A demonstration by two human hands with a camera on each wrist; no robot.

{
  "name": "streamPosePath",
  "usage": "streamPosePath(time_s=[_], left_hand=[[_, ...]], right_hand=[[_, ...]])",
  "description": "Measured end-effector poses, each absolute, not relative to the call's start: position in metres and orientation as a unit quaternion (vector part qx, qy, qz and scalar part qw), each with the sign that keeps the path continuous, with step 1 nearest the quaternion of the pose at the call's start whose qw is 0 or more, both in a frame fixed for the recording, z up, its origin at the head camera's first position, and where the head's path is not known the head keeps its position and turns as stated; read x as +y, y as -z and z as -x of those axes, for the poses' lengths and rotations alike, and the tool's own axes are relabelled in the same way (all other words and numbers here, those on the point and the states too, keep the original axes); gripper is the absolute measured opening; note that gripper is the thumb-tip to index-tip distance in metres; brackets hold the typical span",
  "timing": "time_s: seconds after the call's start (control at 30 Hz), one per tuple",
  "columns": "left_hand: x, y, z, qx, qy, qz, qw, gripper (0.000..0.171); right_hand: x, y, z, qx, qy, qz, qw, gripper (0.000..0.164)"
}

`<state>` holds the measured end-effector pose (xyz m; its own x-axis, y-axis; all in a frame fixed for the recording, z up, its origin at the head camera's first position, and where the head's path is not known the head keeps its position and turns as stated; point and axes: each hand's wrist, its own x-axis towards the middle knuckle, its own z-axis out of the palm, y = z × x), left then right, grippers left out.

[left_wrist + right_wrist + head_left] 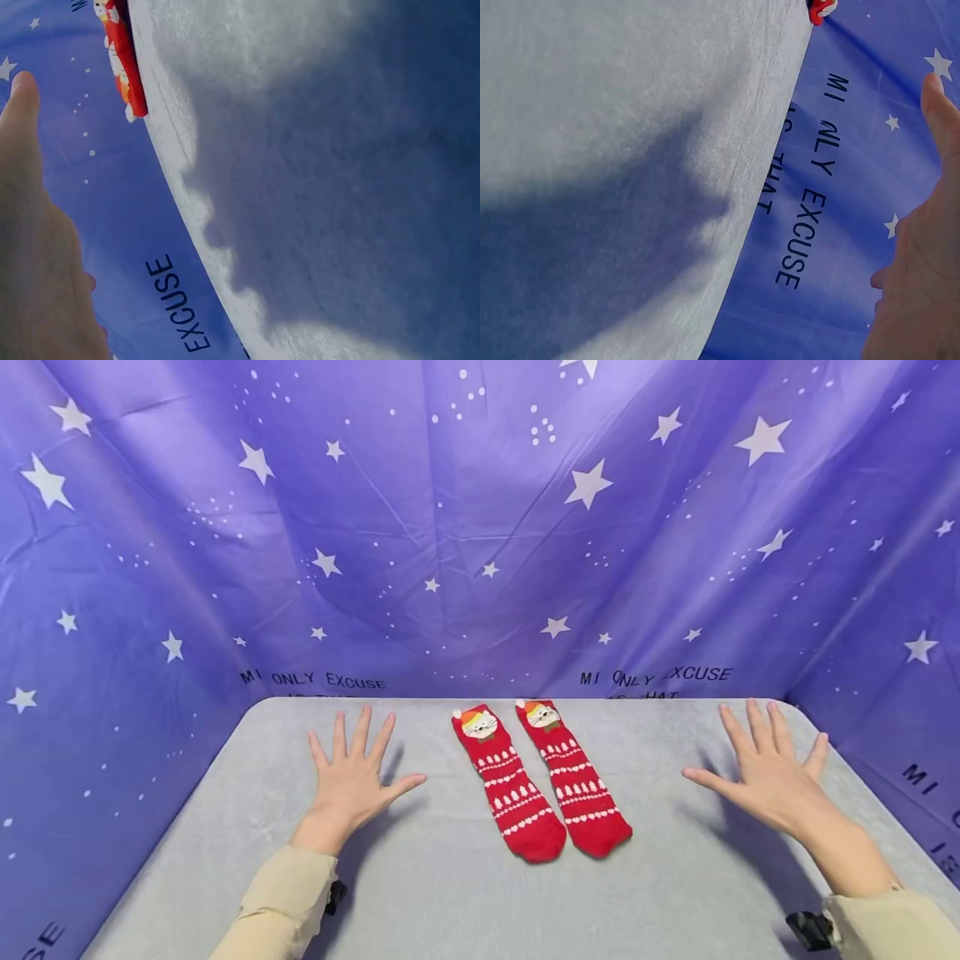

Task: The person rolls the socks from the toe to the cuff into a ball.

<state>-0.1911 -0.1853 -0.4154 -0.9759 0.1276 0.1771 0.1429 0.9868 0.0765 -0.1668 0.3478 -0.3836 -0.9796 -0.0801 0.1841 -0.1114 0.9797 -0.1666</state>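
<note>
Two red socks lie flat, side by side, on a grey cloth-covered table, each with a white cat face at the cuff and white rows of trees and hearts. In the head view the left sock (pixel 517 806) and the right sock (pixel 585 793) slant with toes toward me. My left hand (pixel 352 781) hovers left of them, fingers spread, holding nothing. On the other side, my right hand (pixel 776 777) is also spread above the table and holds nothing. Part of a red sock (pixel 127 67) shows at the top of the left wrist view.
The grey table (pixel 420 893) has rounded far corners. Behind it and along both sides hangs a purple-blue curtain (pixel 450 635) with white stars and black lettering. Dark shadows of the hands fall on the cloth. A black strap piece (pixel 810 931) sits at the right sleeve.
</note>
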Motion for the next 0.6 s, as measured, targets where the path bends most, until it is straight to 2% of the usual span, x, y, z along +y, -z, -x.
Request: streamPosePath(time_s=[0.33,0.6], left_hand=[[-0.174,0.413,0.195,-0.992,0.052,0.077,0.091,0.104],[-0.162,0.408,0.194,-0.993,0.043,0.078,0.075,0.105]], right_hand=[[0.344,0.381,0.172,-0.991,-0.094,-0.051,0.079,0.105],[0.341,0.381,0.175,-0.990,-0.100,-0.056,0.077,0.103]])
